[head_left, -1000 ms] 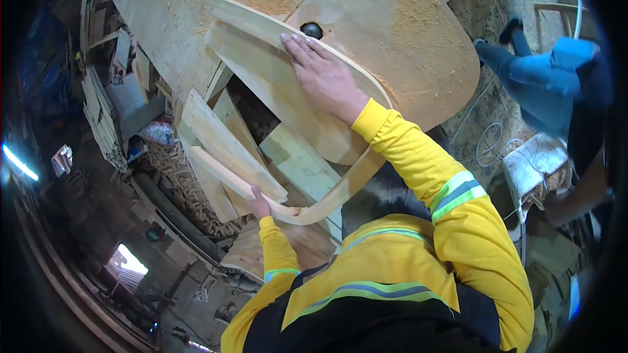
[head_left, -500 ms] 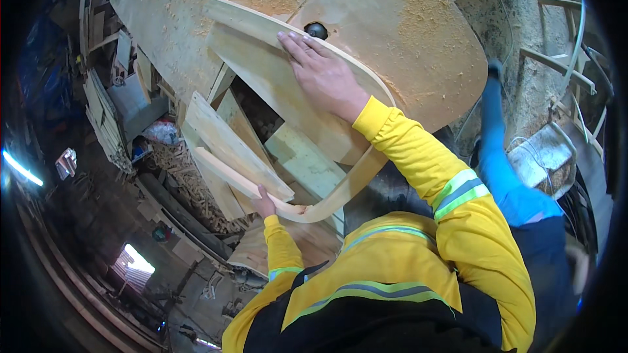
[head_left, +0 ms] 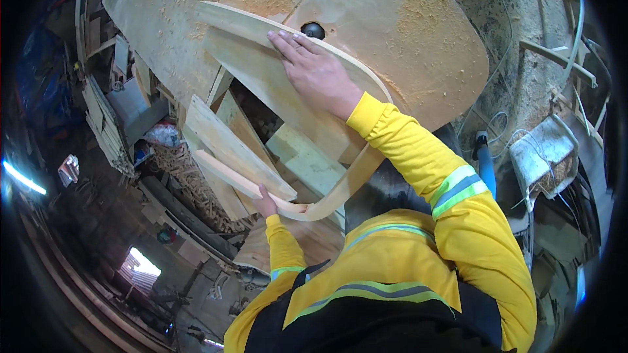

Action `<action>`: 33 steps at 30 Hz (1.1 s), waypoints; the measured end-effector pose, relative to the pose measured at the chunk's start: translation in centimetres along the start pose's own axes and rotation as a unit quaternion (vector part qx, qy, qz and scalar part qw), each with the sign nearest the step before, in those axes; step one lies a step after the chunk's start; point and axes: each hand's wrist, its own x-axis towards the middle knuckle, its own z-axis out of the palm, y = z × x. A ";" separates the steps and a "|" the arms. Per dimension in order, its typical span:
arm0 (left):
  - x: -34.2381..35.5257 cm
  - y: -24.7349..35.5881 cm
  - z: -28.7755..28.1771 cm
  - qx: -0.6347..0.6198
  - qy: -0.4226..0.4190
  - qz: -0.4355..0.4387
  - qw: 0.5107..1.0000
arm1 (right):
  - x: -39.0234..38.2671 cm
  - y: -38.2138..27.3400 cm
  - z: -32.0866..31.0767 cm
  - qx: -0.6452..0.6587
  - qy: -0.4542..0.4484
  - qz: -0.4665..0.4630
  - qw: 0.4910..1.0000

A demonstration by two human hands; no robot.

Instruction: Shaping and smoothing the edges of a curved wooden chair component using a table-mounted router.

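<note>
Wooden worktable [head_left: 418, 46] w/ rounded edge, top dusted in sawdust [head_left: 451, 33]. Curved wood piece [head_left: 261, 72] lies flat on it, overhanging the near edge. Dark round knob [head_left: 313, 29] sits on the top just beside that piece.

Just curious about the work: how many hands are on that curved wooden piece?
2: the right hand lies flat on its upper part; the left hand grips the curved wooden piece at its lower end.
</note>
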 end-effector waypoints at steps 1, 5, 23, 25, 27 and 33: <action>0.2 -0.2 0.0 0.006 0.001 -0.010 1.000 | 0.1 -0.1 0.0 -0.001 0.005 0.000 1.000; 0.5 -0.5 0.3 0.011 -0.004 -0.016 1.000 | 0.2 0.0 -0.1 -0.001 -0.009 0.004 1.000; 1.3 -1.2 -0.3 -0.006 -0.026 0.010 1.000 | 1.1 -0.3 0.7 0.006 0.028 0.014 0.999; 0.3 0.2 -0.3 -0.009 -0.048 0.013 0.999 | 0.8 0.0 0.9 0.006 0.037 0.017 0.999; 0.4 0.4 -0.6 0.013 -0.051 0.011 0.999 | 1.2 0.0 0.9 0.007 0.061 0.010 0.998; 1.2 -0.6 -0.9 0.036 -0.065 0.005 0.997 | 1.6 -0.1 1.2 0.008 0.078 0.003 0.997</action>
